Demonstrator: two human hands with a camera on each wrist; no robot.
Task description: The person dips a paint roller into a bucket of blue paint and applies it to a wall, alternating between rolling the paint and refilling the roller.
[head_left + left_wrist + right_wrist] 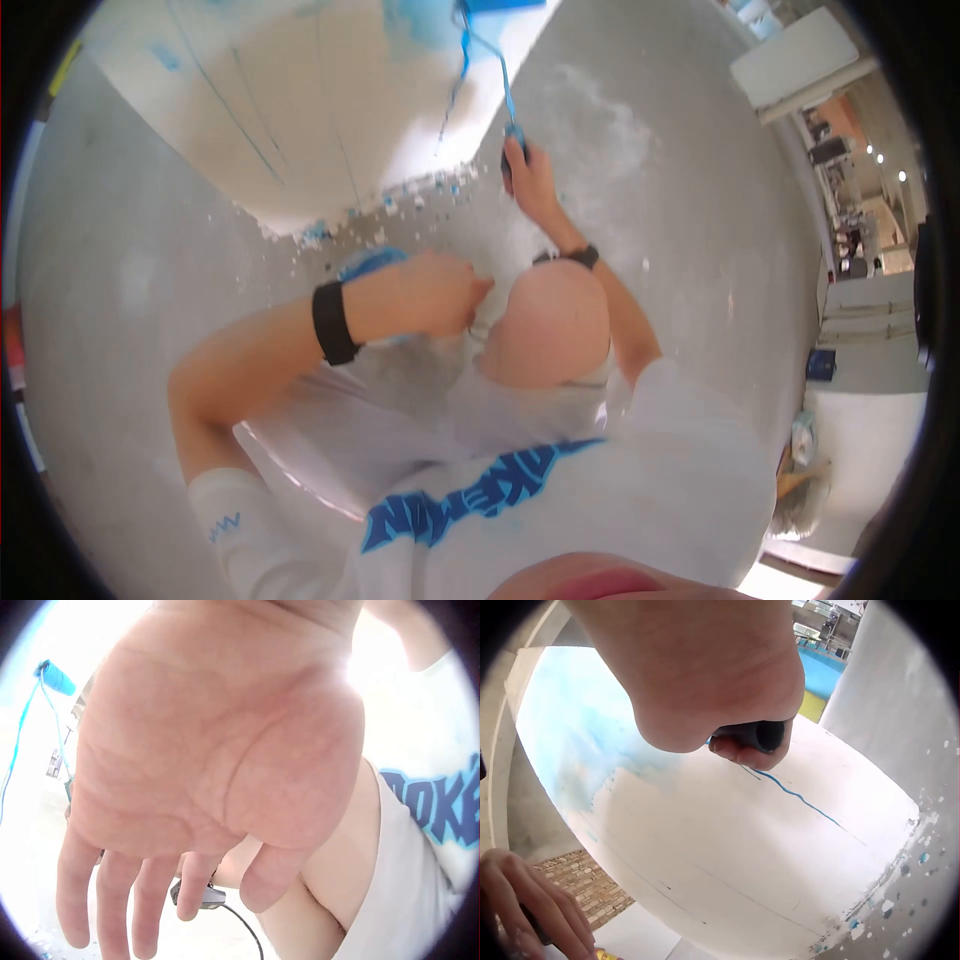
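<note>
My right hand (524,172) reaches forward and grips the dark handle (759,736) of a paint roller. Its thin blue wire frame (490,62) runs up to the white wall panel (300,90), which carries light blue paint (570,727) and a thin blue line (795,795). The blue roller sleeve (56,675) shows at the upper left of the left wrist view. My left hand (440,293) hovers in front of my bare knee (555,320). Its palm (217,742) is spread, the fingers (112,900) hang relaxed, and it holds nothing.
Flecks of blue and white paint (400,200) dot the grey floor at the foot of the panel. A blue object (370,262) lies partly hidden behind my left forearm. A grey concrete surface (690,170) rises on the right, with a room (860,220) beyond.
</note>
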